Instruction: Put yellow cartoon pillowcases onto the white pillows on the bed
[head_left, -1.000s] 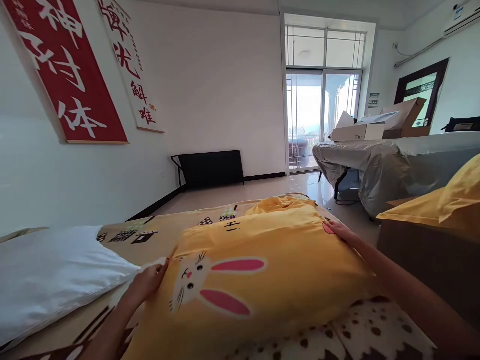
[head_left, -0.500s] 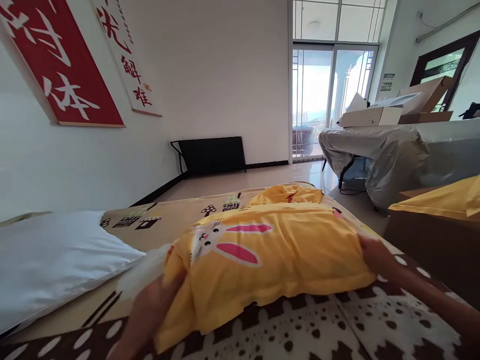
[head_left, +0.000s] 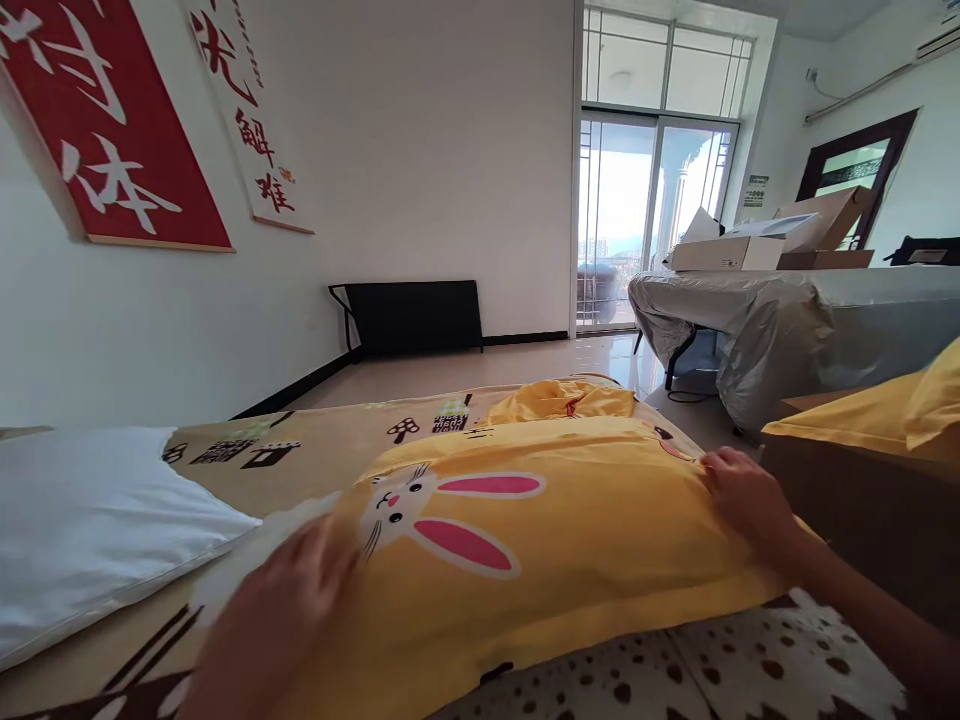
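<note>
A yellow pillow (head_left: 585,520) with a white rabbit print lies across the patterned bed sheet (head_left: 720,660) in front of me. My left hand (head_left: 281,600), somewhat blurred, has its fingers curled on the left end of the pillow, by the rabbit's face. At the far right corner, my right hand (head_left: 750,500) grips the pillow's edge with bent fingers. Beyond the pillow sits a bunched yellow cloth (head_left: 562,400). A white pillow (head_left: 90,530) rests on the bed at the left.
A cardboard box (head_left: 847,500) with yellow fabric (head_left: 862,410) on top stands at the right. Behind it, a plastic-covered table (head_left: 855,330) carries several cartons. A black folded panel (head_left: 416,315) leans against the far wall, near a glass door (head_left: 615,220).
The pillow has come nearer and lies flatter, its left end spread out. My left hand has moved down and left; my right hand has shifted slightly up the right edge.
</note>
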